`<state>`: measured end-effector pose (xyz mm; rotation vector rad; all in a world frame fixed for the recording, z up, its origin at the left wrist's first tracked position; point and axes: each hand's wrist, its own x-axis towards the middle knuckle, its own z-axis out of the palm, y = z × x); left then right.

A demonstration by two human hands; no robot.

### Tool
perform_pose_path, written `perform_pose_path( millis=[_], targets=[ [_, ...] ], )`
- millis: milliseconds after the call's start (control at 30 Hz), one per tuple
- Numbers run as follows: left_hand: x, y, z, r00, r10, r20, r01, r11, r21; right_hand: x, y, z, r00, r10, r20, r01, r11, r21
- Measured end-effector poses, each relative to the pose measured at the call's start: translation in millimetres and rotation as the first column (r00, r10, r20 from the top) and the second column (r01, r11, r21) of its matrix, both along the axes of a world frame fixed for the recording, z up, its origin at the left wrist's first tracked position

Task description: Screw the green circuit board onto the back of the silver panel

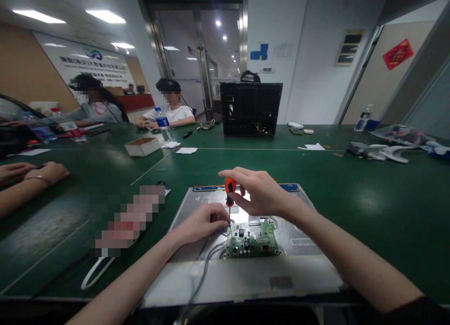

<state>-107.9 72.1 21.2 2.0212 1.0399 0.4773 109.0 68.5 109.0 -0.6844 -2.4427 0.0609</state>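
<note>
**Screwdriver set upright on a circuit board's near-left corner**

While the right hand (262, 191) closes around the orange handle of a small screwdriver (229, 194), the tool stands upright with its thin shaft pointing straight down. Its tip meets the far-left corner of a green circuit board (251, 240). The fingers are wrapped firmly on the handle, clamped shut around it.

Just left of the tip, the left hand (204, 222) rests on the metal, fingers curled together and pinched close to the shaft, seemingly steadying the tip or a screw. Whether anything small sits between those fingertips is too tiny to tell.

The circuit board lies flat on the bare metal back of a monitor panel (305, 269), near the person, at the centre of a green table (369, 194). Grey cables (206, 259) run from the board's left side toward the near edge. Judging from this, the work sits at the board's screws, with the board in place on the panel; which screws are in or out cannot be made out.

Farther out, a black computer case (250, 108) stands at the far middle of the table. A small white cardboard box (142, 146) and a water bottle (163, 123) lie far left, where two other people sit. Another person's hands (31, 173) rest on the table at the left edge. Loose parts lie far right.
</note>
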Motion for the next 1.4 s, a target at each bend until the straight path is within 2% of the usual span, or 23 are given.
perform_pose_path(
  millis=[300,567,900,1133,1400],
  targets=[
    [1.5,-1.5,3.8,1.0,0.016,-0.001,-0.016,1.0,0.025,-1.6,2.0,-2.5,0.998,-0.054,0.04,0.053,0.998,0.033],
    [-1.3,0.2,1.0,1.0,-0.007,-0.021,0.008,0.999,0.036,0.8,-1.5,0.9,1.0,0.02,0.01,-0.02,1.0,-0.016],
    [0.8,-0.9,3.7,1.0,0.003,-0.029,-0.001,0.999,0.048,-1.0,1.7,-1.8,0.997,-0.056,0.048,0.055,0.998,0.03],
    [0.2,-0.8,3.4,1.0,-0.003,-0.023,0.004,0.999,0.049,0.3,-1.1,2.2,1.0,-0.002,0.014,0.002,1.0,-0.01],
    [1.0,-1.0,3.8,0.999,0.002,-0.034,-0.001,1.0,0.027,-0.8,-1.5,1.7,0.999,-0.034,0.016,0.034,0.999,-0.004]
  ],
)
